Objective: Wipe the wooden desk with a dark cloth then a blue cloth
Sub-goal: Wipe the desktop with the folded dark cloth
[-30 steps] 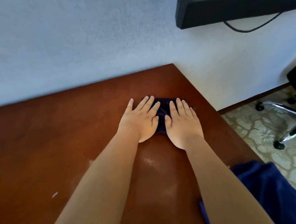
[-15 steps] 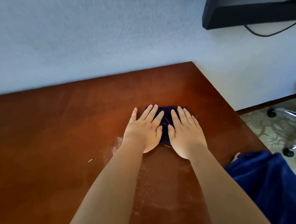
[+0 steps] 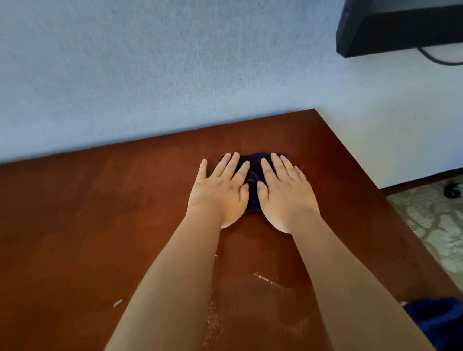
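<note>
A small dark cloth (image 3: pixel 253 177) lies bunched on the reddish-brown wooden desk (image 3: pixel 78 231), near its far right corner. My left hand (image 3: pixel 220 191) and my right hand (image 3: pixel 283 193) press flat on it side by side, fingers straight and pointing at the wall; the hands cover most of the cloth. A blue cloth (image 3: pixel 452 335) lies at the desk's right edge, near my right forearm. Pale dust streaks (image 3: pixel 265 280) and specks show on the wood between my forearms.
A pale blue wall (image 3: pixel 151 54) runs along the desk's far edge. A black shelf (image 3: pixel 408 31) with a cable hangs at upper right. On the patterned floor to the right stand chair castors (image 3: pixel 455 191). A small white scrap (image 3: pixel 117 303) lies on the desk.
Both hands have pushed the dark cloth away from me toward the wall. More streaked dust now shows on the wood behind them. The view has shifted, so the blue cloth sits lower right.
</note>
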Tool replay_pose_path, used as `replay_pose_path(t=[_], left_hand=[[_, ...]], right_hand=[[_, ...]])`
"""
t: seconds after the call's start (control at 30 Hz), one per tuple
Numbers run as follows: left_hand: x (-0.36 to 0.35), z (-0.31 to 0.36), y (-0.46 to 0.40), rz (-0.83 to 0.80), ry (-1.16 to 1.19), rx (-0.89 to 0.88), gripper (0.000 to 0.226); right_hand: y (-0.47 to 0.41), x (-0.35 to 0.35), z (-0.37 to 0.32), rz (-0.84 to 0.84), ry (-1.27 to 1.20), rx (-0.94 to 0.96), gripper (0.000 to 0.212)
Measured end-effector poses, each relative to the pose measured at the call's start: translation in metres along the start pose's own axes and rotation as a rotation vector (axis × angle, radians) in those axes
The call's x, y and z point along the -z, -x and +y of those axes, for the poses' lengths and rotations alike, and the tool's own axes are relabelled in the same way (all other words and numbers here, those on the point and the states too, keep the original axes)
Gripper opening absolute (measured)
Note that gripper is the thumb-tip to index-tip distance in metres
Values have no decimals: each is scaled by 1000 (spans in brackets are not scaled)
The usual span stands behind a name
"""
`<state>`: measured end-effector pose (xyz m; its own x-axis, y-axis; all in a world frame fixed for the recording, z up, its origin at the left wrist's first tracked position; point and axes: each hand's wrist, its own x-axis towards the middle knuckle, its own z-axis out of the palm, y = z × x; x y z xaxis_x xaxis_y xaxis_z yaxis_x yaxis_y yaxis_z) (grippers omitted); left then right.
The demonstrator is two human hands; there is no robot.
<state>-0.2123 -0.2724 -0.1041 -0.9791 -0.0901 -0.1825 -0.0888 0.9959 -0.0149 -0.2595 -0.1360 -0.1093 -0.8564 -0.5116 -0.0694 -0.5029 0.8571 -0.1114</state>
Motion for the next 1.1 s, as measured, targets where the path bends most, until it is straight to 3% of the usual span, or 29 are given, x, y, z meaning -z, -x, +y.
replay_pose_path(t=[0.6,1.1], left_hand=[[-16,34,105,-10,-3,23,55],[-4,-6,33,-7,-45,11,55]], right_hand=[[108,-10,-17,-18,-15,-37,55],[21,-6,-18,1,-5,29,55]])
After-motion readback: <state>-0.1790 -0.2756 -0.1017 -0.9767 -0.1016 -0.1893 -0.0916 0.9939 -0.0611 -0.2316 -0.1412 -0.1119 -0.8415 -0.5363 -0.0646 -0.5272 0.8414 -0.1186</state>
